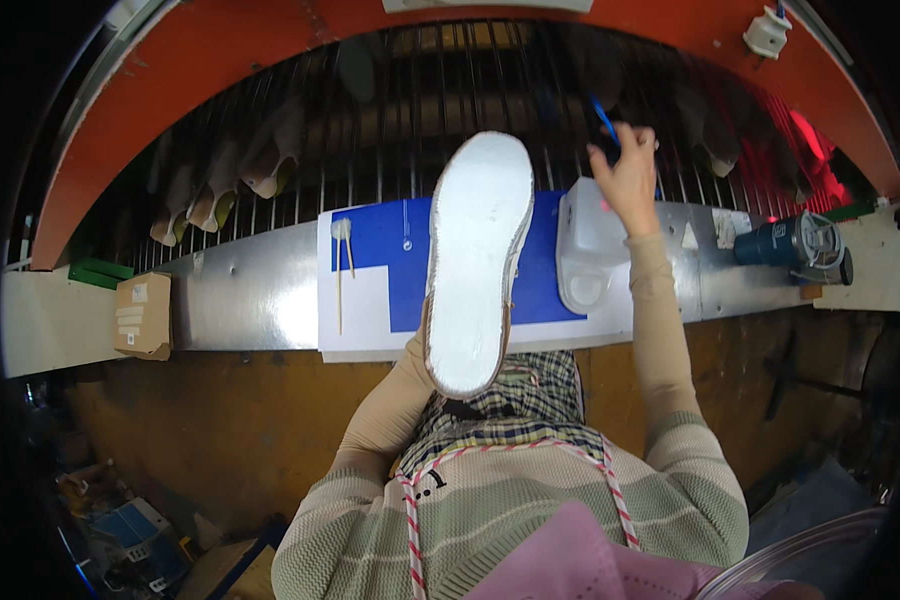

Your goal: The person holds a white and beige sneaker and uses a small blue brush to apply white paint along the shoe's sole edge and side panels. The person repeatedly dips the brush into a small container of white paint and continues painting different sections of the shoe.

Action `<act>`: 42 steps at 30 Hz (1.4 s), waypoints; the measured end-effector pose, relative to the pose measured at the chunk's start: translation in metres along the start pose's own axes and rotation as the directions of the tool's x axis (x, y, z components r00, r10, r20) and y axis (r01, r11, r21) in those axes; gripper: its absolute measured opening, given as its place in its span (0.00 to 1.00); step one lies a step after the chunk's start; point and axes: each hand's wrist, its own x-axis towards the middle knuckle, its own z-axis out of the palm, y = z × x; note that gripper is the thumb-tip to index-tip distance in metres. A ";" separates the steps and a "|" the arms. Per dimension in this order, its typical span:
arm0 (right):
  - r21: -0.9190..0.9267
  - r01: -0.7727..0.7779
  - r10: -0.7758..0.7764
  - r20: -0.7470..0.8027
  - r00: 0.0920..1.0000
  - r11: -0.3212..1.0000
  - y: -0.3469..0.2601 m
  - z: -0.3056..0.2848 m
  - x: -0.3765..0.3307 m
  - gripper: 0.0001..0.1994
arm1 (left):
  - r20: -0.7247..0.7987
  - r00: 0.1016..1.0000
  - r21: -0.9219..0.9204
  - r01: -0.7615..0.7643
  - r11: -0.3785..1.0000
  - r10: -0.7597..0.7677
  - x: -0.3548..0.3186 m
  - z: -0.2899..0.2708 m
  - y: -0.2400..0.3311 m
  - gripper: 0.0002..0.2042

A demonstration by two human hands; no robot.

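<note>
A shoe point(477, 240) is held up in the middle, its white-coated sole facing me and its toe end pointing away. My left forearm point(395, 395) runs in behind its heel end. The shoe hides the fingers of my left hand, which supports it from behind. Beyond the bench, at the right, my right hand point(626, 182) is raised over the dark bar rack with its fingers curled. A thin blue stick point(603, 117) projects from those fingers; its tip is hard to make out. Just below that hand stands a white plastic container point(592, 235) with a rounded front.
White and blue sheets point(370, 300) cover part of the metal bench point(245, 305). Two thin wooden sticks point(341, 285) with a pale blob lie there. A cardboard box point(143, 316) sits left, a teal tumbler point(775, 243) right. Several shoes point(270, 160) rest on the bar rack point(390, 150).
</note>
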 end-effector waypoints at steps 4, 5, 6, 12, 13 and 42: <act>-0.124 -0.114 0.127 0.102 0.987 0.986 0.022 0.028 -0.025 0.11 | 0.039 0.994 -0.133 -0.092 0.987 0.098 0.040 0.018 0.017 0.25; -0.124 -0.124 0.136 0.093 0.986 0.984 0.024 0.030 -0.027 0.10 | 0.039 0.933 0.617 -0.305 0.726 0.359 0.068 0.020 0.026 0.20; -0.126 -0.142 0.154 0.088 0.984 0.982 0.023 0.032 -0.030 0.09 | 0.344 0.757 0.897 -0.441 0.045 0.555 0.092 0.019 0.034 0.15; -0.122 -0.108 0.114 0.044 0.993 0.987 0.018 0.030 -0.024 0.09 | -0.040 0.950 -0.117 -0.311 0.943 0.308 0.225 -0.020 0.123 0.22; -0.135 -0.112 0.121 0.063 0.991 0.985 0.017 0.029 -0.024 0.10 | -0.027 0.938 -0.103 -0.348 0.932 0.347 0.241 -0.026 0.135 0.22; -0.169 -0.010 0.033 0.133 0.991 0.986 0.016 0.028 -0.024 0.12 | -0.423 0.878 -0.257 -0.351 0.900 0.222 0.192 -0.038 0.109 0.36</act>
